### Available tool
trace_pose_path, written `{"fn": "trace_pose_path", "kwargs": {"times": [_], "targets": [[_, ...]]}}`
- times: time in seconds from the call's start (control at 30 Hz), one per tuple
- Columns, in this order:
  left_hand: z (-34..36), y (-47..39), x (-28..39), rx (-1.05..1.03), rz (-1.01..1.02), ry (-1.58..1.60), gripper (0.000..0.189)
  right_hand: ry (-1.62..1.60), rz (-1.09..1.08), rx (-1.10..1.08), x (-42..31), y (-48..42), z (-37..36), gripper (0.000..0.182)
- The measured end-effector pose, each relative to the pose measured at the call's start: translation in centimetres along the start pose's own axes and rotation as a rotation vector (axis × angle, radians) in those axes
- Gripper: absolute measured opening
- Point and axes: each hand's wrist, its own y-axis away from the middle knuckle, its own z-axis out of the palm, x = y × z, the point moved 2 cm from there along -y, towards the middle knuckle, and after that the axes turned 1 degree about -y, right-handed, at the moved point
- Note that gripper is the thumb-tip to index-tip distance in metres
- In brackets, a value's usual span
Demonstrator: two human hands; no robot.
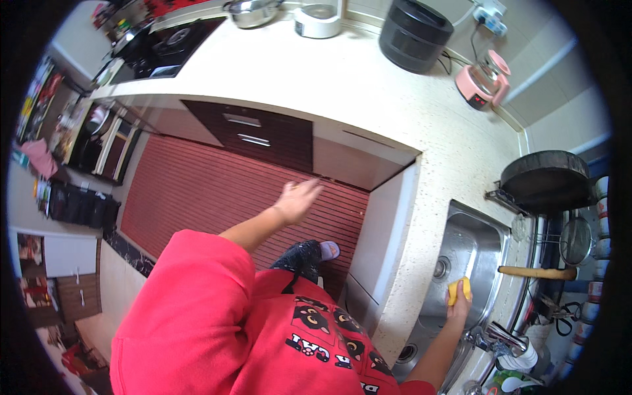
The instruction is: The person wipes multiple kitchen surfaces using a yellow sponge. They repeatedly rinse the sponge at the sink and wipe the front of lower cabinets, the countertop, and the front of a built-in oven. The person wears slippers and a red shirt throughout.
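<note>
My right hand (459, 305) grips a yellow sponge or folded cloth (459, 290) over the stainless steel sink (452, 249), near its drain. A second basin with its own drain (407, 352) lies beside that forearm. Away from the counter, my left hand (297, 201) hangs in the air above the red striped floor mat (237, 182). It is slightly blurred, fingers stretched out, with nothing in it. The chrome faucet (506, 335) rises at the sink's right edge, below the sponge in the picture.
Along the counter stand a pink electric kettle (484, 81), a black bin-shaped appliance (415, 35), a white appliance (317, 22) and a steel pot (253, 12). A dark pan (545, 181) and a wooden handle (537, 272) border the sink. A gas stove (170, 47) is far left.
</note>
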Motion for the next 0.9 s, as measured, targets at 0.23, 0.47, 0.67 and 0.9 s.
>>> {"fn": "trace_pose_path", "kwargs": {"times": [0.23,0.47,0.67,0.9], "targets": [[0.3,25.2,-13.3,-0.304,-0.723,-0.095,0.072,0.399,-0.135,0.205,2.3,-2.2,0.7,0.039],[-6.0,24.1,-16.2,-0.188,-0.712,-0.012,0.082,1.178,-0.605,0.073,-3.7,-4.5,-1.5,0.037],[-11.9,19.2,-24.9,-0.009,-0.74,0.081,0.091,0.799,-0.516,0.219,-9.0,4.8,5.9,0.039],[-15.5,12.3,-34.0,0.196,-0.386,-0.047,0.105,0.47,-0.457,-0.069,3.5,12.9,24.6,0.035]]}}
